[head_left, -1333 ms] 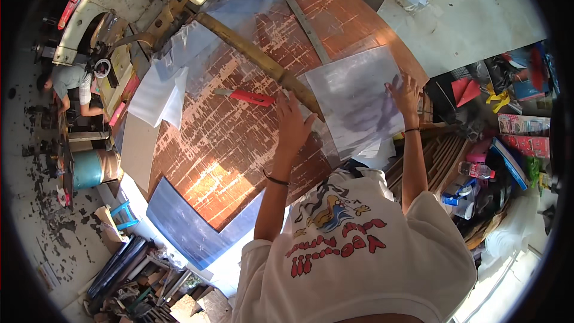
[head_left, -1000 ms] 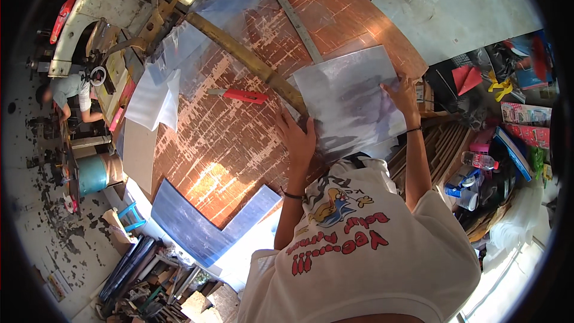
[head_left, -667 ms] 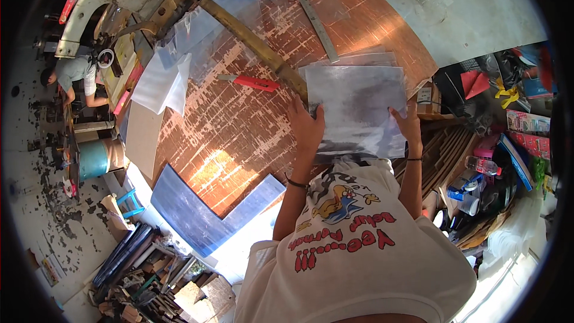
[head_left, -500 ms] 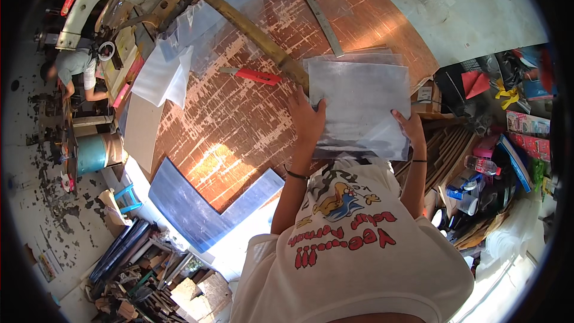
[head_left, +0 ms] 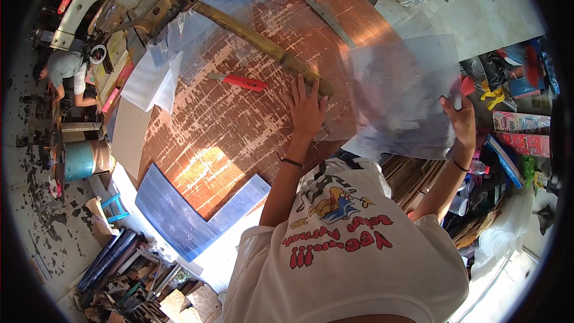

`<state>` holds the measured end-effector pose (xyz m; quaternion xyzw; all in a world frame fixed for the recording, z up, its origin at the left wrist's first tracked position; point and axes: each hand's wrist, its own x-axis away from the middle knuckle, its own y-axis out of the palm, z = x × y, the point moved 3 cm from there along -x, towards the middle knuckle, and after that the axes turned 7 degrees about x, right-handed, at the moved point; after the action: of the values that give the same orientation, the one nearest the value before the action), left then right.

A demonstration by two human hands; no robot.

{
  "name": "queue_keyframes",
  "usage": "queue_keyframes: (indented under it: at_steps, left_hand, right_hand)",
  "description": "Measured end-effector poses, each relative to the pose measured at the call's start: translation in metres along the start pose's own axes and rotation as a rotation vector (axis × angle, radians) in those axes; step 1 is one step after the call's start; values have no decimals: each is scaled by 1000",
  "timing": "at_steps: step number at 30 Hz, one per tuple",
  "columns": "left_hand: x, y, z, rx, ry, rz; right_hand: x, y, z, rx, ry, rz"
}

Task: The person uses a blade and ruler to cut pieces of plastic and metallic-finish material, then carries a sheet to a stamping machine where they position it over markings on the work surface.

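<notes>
Translucent sheet (head_left: 403, 93) between the hands (head_left: 305, 110) (head_left: 463, 122), its edge in the right one

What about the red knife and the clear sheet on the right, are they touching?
Apart: the head view shows brown board between the red knife and the clear sheet.

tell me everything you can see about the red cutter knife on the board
The cutter knife has a slim red handle, plastic by its look, and a pale grey blade sticking out of one end. It lies flat on the scratched brown board, blade toward the person's left, its other end toward the left hand. No hand touches it.
</notes>
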<state>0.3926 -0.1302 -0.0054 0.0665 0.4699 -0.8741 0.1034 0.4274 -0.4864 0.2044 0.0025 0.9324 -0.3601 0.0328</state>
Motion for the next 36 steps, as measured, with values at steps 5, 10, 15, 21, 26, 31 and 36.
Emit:
queue_keyframes:
  at_steps: [5,10,15,21,26,31,36]
  left_hand:
    - [-4,12,-2,-4,20,16]
    - [-18,-3,20,104,-61,-119]
    - [-56,-50,23,1151,9,-75]
    - [-52,-164,-6,1387,-79,227]
    - [21,-181,-34,1206,5,482]
    - [62,-154,-48,1179,-156,155]
    - [74,-126,-56,1190,-230,190]
  right_hand:
    - [11,-53,-24,124,-41,-34]
    - [28,-80,-29,25,-190,91]
    - [-3,-49,-15,-282,-382,265]
    - [-29,84,-19,-469,-338,95]
    - [-11,187,10,-718,-226,3]
    - [1,214,23,-811,-241,-178]
    - [1,221,24,-736,-225,-230]
